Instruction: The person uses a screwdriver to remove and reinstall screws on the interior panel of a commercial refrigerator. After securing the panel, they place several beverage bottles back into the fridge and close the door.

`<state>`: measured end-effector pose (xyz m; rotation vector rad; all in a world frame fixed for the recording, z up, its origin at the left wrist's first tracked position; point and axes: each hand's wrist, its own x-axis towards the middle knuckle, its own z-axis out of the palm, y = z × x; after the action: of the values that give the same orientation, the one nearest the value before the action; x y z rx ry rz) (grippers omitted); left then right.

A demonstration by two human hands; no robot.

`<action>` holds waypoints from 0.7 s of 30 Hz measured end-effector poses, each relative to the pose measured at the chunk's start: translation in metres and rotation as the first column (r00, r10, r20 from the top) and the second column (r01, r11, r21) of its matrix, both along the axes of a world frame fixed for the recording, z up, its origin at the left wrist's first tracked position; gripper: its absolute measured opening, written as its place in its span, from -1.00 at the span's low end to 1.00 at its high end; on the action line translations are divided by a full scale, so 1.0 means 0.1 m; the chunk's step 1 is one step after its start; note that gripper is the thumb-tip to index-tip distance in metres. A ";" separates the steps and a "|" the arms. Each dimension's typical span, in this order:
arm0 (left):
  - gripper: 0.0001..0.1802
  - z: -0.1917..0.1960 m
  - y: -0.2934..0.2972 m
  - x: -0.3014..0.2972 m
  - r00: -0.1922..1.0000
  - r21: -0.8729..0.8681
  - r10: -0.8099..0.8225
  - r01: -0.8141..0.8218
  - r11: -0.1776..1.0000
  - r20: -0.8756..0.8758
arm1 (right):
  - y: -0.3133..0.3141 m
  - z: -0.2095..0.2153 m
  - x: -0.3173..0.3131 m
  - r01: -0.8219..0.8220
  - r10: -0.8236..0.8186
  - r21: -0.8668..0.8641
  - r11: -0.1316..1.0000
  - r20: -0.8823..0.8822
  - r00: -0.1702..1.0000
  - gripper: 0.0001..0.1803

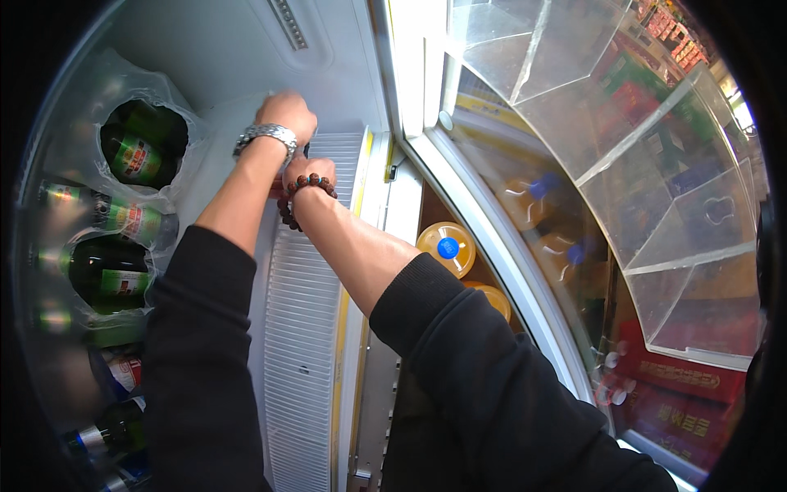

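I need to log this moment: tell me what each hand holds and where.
Cannot be told. Both the left hand and the right hand are closed at the back of the white shelf, hiding whatever they grip.

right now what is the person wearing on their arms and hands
Both arms are in black long sleeves, pushed up so the forearms are bare. The left hand has a silver metal link watch on its wrist. The right hand has a bracelet of round dark reddish-brown beads on its wrist. No gloves show, and no rings can be made out.
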<state>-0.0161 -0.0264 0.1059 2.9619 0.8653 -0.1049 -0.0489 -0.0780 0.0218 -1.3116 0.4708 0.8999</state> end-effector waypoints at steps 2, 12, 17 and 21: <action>-0.71 0.17 0.04 -0.18 0.947 0.003 -0.027 0.027 1.000 0.320 | 0.05 0.05 -0.01 0.061 -0.045 0.112 0.992 -0.134 0.990 -0.48; -0.69 0.02 0.11 -1.06 0.858 0.154 -0.076 -0.004 0.988 0.507 | 0.22 -0.02 0.09 0.113 -0.119 -0.069 0.991 -0.099 0.988 -0.58; -0.69 -0.08 0.16 -1.16 0.867 0.173 -0.133 0.055 0.983 0.480 | 0.27 -0.19 0.25 -0.465 0.577 -0.432 0.773 0.174 0.798 -0.75; -0.68 -0.11 0.17 -1.16 0.875 0.106 -0.067 0.018 0.994 0.479 | 0.26 -0.25 0.25 -0.566 0.760 -0.521 0.639 0.314 0.569 -0.80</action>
<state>-0.1320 -0.0095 0.0945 2.8759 0.7468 0.6679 -0.0237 -0.0518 -0.0028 -2.0822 -0.3718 1.0547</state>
